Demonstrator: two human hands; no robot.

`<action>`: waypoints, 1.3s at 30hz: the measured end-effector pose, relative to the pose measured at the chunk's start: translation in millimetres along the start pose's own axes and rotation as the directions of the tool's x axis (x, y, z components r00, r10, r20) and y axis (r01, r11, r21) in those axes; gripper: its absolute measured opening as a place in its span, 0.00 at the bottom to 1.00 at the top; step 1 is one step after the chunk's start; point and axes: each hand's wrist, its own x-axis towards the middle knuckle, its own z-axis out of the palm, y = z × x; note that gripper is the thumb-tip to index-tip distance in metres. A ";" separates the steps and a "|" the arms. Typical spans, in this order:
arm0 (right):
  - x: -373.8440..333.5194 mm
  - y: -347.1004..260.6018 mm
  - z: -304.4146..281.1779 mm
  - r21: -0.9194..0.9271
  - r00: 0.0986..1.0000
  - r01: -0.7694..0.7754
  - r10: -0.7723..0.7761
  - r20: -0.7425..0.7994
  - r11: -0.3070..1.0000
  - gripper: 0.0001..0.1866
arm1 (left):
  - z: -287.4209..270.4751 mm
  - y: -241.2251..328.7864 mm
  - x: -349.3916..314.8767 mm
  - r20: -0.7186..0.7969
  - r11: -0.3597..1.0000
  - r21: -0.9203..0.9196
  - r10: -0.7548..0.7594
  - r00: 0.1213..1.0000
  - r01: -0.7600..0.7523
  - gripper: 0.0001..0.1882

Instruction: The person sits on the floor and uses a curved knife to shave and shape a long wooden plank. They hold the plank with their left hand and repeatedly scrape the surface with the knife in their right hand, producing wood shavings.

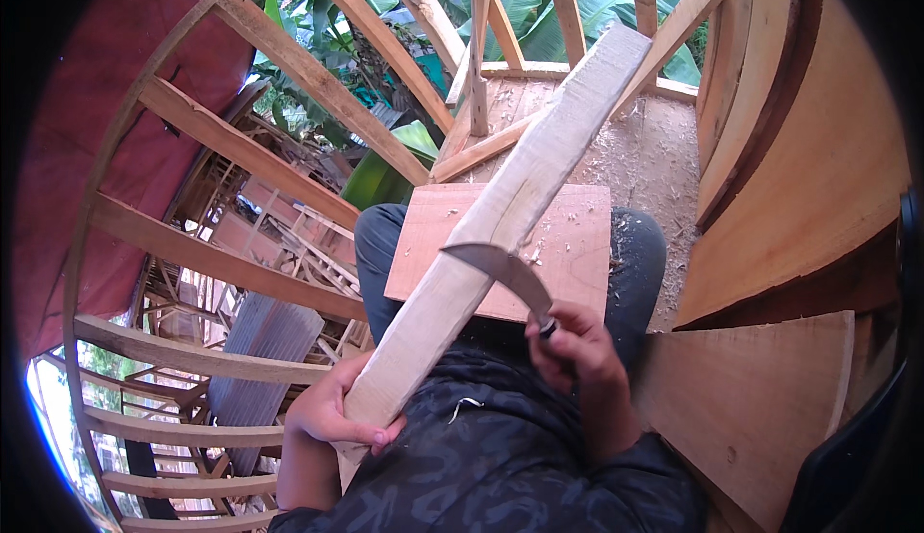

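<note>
Plank looked stiff, weighty, best held near its end. Left grip clasped it; right grip held a curved knife.

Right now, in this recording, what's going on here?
A seated person grips the near end of a long pale plank in the left hand. The right hand holds a curved knife, its blade over the plank. The plank slants above a reddish board with scattered wood shavings.

the knife crosses the plank, which slants over the board across the knees, slats at left.
</note>
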 end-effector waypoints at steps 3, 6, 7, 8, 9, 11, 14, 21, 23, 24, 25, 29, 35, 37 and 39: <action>2.1 -0.1 6.6 -0.011 0.994 -0.108 0.108 0.030 0.994 0.10 | -5.9 -7.2 -0.6 -0.022 1.000 -0.024 -0.010 1.000 0.010 0.37; 7.9 6.9 7.1 -0.254 0.999 -0.035 0.025 -0.043 0.967 0.10 | -9.8 -8.8 -3.8 -0.051 1.000 -0.015 0.015 0.999 -0.016 0.37; 13.4 4.1 1.1 -0.113 0.946 0.122 -0.150 -0.288 0.986 0.10 | -9.9 -10.2 -5.5 -0.054 0.999 -0.011 0.034 0.998 -0.034 0.37; 16.8 1.3 -3.5 -0.018 0.803 0.308 -0.270 -0.531 0.951 0.10 | -10.9 -12.0 -6.9 -0.059 0.999 -0.029 0.016 0.998 -0.017 0.38; 14.2 1.0 -8.4 -0.014 0.851 0.286 -0.261 -0.455 0.958 0.10 | -13.4 -12.0 -8.9 -0.071 0.999 -0.039 0.002 0.997 -0.005 0.38; 2.0 1.6 -16.7 -0.013 0.927 0.241 -0.235 -0.293 0.970 0.10 | -14.8 -12.7 -11.1 -0.077 0.999 -0.044 0.005 0.997 -0.008 0.38; -2.7 9.8 -4.2 -0.091 0.976 -0.001 0.021 0.215 0.996 0.11 | -10.7 -12.8 -9.6 -0.059 0.999 -0.042 -0.001 0.998 -0.002 0.38; 4.0 14.1 1.8 0.024 0.993 -0.103 0.101 0.066 0.994 0.12 | -8.4 -8.8 -6.5 -0.010 1.000 0.001 -0.011 1.000 0.012 0.36; 5.3 18.3 1.8 -0.069 0.993 -0.097 0.101 0.062 0.993 0.12 | -8.9 -5.5 -4.6 -0.013 1.000 0.017 -0.008 1.000 0.008 0.36; 7.5 14.8 -5.8 0.005 1.000 -0.018 0.018 -0.008 1.000 0.11 | -6.7 -4.1 -3.5 -0.011 0.999 0.042 -0.006 1.000 0.006 0.36; 11.6 16.2 -9.6 -0.098 0.997 0.013 -0.020 -0.071 0.995 0.11 | -5.4 -4.5 -3.0 -0.008 0.998 0.066 -0.004 1.000 0.004 0.36; 17.4 30.8 4.6 -0.234 0.997 0.042 -0.055 -0.051 0.971 0.10 | -11.8 -13.8 -0.6 -0.073 1.000 -0.028 0.009 0.997 -0.011 0.37; 9.7 18.7 -10.7 -0.127 0.995 0.090 -0.095 -0.034 0.988 0.09 | -10.5 -13.7 -8.4 -0.053 0.999 -0.038 -0.022 0.998 0.020 0.37; 5.9 18.6 -6.8 -0.208 0.972 -0.080 0.122 0.199 0.975 0.09 | -7.7 -12.1 -5.9 -0.024 1.000 -0.008 -0.022 0.999 0.022 0.37; 5.7 19.5 -17.0 -0.164 0.999 0.041 -0.036 0.034 0.986 0.09 | -0.9 -3.6 -3.9 -0.006 0.999 0.045 -0.015 1.000 0.015 0.36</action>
